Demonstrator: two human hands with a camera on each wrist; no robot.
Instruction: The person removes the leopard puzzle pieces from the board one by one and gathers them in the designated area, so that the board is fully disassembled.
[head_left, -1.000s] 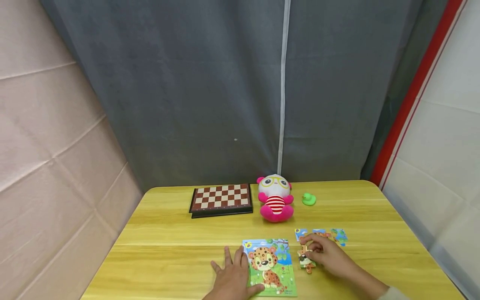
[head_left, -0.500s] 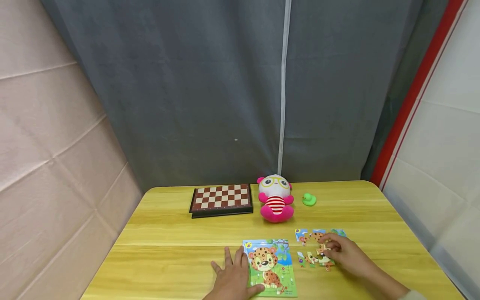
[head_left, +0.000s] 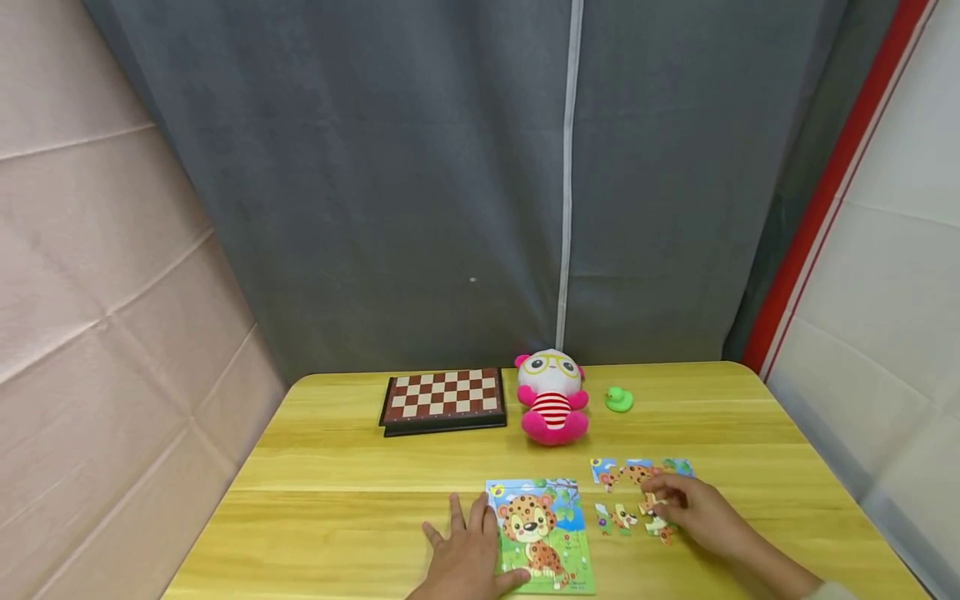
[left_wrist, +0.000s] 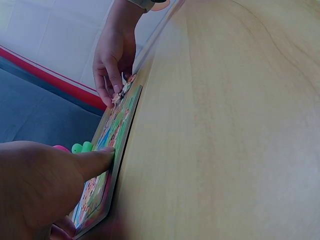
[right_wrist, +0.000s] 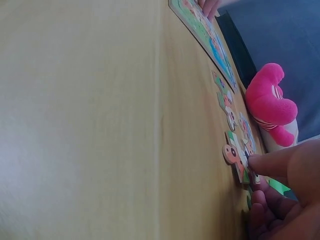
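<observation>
A yellow wooden table [head_left: 360, 467] with rounded corners fills the lower part of the room. Behind it, at twelve o'clock, hangs a dark grey curtain [head_left: 375, 183], with a pale vertical strip [head_left: 568, 167] running down it. At nine o'clock a beige padded wall [head_left: 90, 292] slopes away in broad panels. At three o'clock a white panelled wall [head_left: 885, 275] stands, edged by a red band [head_left: 832, 175]. The light is even and soft

Head view looks down over the table [head_left: 360, 467]; both wrist views skim it closely.
</observation>
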